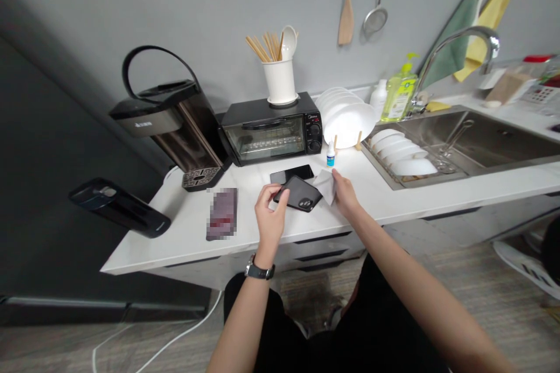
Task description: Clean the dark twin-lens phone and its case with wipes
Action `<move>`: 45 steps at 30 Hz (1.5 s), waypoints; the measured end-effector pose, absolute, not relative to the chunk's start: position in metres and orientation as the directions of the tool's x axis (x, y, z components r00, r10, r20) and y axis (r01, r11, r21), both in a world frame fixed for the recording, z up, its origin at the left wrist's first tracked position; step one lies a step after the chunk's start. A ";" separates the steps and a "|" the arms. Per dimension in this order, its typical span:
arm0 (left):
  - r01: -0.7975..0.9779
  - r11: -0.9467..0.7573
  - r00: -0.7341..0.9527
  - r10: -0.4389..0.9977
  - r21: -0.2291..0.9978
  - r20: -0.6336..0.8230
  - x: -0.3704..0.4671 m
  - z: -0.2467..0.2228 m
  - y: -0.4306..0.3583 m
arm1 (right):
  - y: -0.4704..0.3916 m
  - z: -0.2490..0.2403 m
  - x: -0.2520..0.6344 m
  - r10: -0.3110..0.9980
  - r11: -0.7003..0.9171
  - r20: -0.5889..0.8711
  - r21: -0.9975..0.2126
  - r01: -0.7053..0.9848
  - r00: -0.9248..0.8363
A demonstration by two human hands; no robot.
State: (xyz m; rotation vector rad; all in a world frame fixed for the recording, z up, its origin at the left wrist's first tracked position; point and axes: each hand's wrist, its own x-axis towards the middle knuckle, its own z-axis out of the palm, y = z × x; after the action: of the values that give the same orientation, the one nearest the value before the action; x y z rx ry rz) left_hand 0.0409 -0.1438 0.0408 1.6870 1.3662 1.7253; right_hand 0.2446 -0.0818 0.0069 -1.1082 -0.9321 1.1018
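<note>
A black smartphone with a round camera bump faces back side up, gripped at its left end by my left hand, thumb on top. In my right hand a pale grey cloth is pinched, hanging by the phone's right end; whether the two touch I cannot tell. Just behind lies another dark phone, flat on the white counter. A small white bottle with a blue label stands upright beyond my right hand. Left of my left hand rests a pixelated purplish rectangle.
At the back stand a toaster oven, a white utensil holder and racked plates. A water dispenser and a dark cylindrical device are on the left. Bowls sit by the sink on the right.
</note>
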 end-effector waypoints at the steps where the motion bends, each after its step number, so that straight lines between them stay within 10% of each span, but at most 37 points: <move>1: 0.337 -0.443 -0.210 0.825 0.831 0.525 0.045 0.041 -0.142 | -0.083 0.012 0.243 0.976 0.071 0.003 -0.949 -0.306 0.218; 7: 0.351 -0.358 0.022 0.927 0.865 0.375 0.071 0.007 -0.135 | -0.098 0.062 0.234 0.974 0.195 0.090 -0.804 -0.562 0.209; 14: 0.574 -0.410 0.207 0.910 0.709 0.358 0.075 -0.001 -0.134 | -0.128 0.098 0.232 0.858 0.514 0.514 -0.858 -0.004 -0.010; 22: 0.737 -0.333 0.224 0.941 0.588 0.252 0.079 0.005 -0.135 | -0.139 0.089 0.226 0.661 0.613 0.739 -0.431 0.662 -0.131; 29: 0.870 -0.290 0.219 0.952 0.399 0.215 0.080 -0.004 -0.133 | -0.151 0.089 0.205 0.555 0.682 0.720 -0.109 0.723 -0.416; 45: 0.817 -0.327 0.222 0.938 0.475 0.265 0.082 0.003 -0.140 | -0.130 0.080 0.225 0.733 0.551 0.674 -0.504 0.665 -0.096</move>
State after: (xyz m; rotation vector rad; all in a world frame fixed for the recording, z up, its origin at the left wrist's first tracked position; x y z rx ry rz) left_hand 0.0824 -0.1399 0.0029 2.2614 1.6615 0.7539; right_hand 0.2252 -0.1301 0.0800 -1.1541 -1.8055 0.0858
